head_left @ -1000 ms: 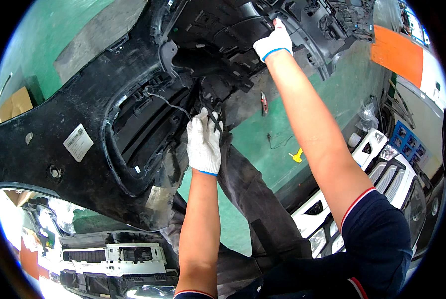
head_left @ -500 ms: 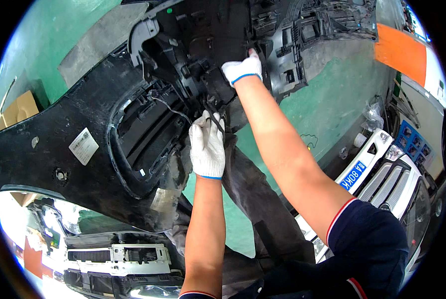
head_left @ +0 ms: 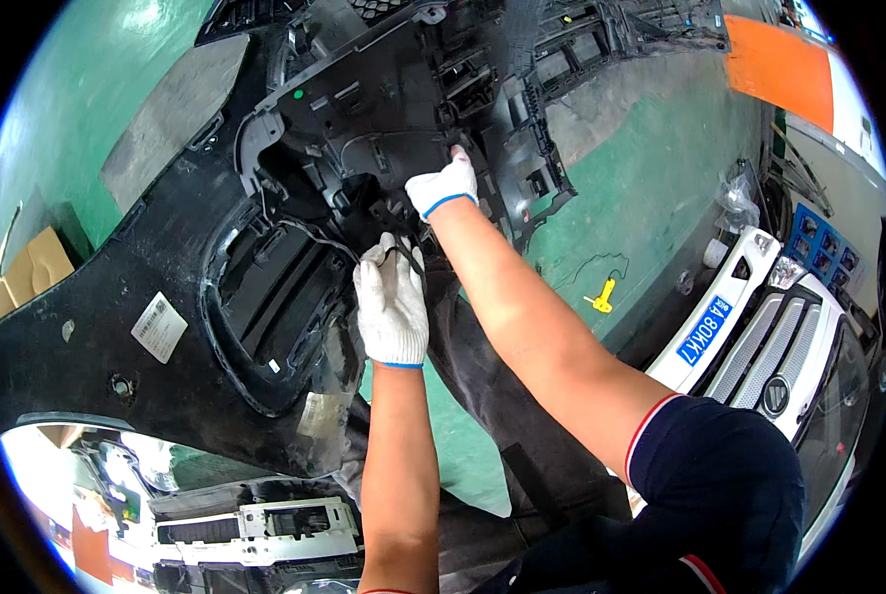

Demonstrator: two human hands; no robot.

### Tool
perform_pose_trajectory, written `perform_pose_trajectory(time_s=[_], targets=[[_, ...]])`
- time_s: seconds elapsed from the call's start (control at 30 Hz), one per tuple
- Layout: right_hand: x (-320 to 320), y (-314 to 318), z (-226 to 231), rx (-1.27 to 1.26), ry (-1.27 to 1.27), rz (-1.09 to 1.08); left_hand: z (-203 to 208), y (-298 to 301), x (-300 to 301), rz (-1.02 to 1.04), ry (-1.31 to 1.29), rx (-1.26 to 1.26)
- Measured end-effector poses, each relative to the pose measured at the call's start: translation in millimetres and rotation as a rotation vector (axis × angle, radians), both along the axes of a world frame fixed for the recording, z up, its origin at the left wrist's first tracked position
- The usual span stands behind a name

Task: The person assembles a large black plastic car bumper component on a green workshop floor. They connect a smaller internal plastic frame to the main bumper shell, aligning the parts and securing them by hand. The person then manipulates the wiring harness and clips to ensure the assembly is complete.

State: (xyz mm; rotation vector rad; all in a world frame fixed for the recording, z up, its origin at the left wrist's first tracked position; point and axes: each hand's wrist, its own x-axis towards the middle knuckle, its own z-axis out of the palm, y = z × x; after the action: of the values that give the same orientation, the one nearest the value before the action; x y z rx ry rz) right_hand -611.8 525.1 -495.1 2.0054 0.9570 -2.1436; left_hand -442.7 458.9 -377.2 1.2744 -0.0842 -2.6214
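1. A black bumper shell (head_left: 166, 267) lay inside-up across the green floor (head_left: 651, 198).
2. The left hand (head_left: 392, 307), gloved white, pinched a thin black wire (head_left: 314, 238) at the bumper's middle.
3. The right hand (head_left: 443, 188), fingers curled together, pressed the bumper's inner bracket (head_left: 384, 109).
4. A white vehicle grille (head_left: 760, 346) stood rightmost.

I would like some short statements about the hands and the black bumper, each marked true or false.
1. Both hands wear white gloves. True: left hand, right hand.
2. The black bumper lies with its inner side up. True.
3. The right hand holds the yellow tool. False: the yellow tool lies alone on the green floor.
4. The left hand rests on the cardboard box. False: it grips a thin black cable at the bumper; the box lies far left.
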Motion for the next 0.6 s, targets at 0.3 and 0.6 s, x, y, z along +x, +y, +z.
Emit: perform_pose_trajectory(time_s=[0.3, 0.6], targets=[[7.6, 16.3, -20.5, -0.085, 0.032, 0.012, 8.3, -8.7, 3.3, -0.079, -0.110, -0.089], [15.4, 21.1, -13.7, 0.118, -0.116, 0.226, -11.5, -44.1, -8.9, -0.010, -0.042, -0.183]])
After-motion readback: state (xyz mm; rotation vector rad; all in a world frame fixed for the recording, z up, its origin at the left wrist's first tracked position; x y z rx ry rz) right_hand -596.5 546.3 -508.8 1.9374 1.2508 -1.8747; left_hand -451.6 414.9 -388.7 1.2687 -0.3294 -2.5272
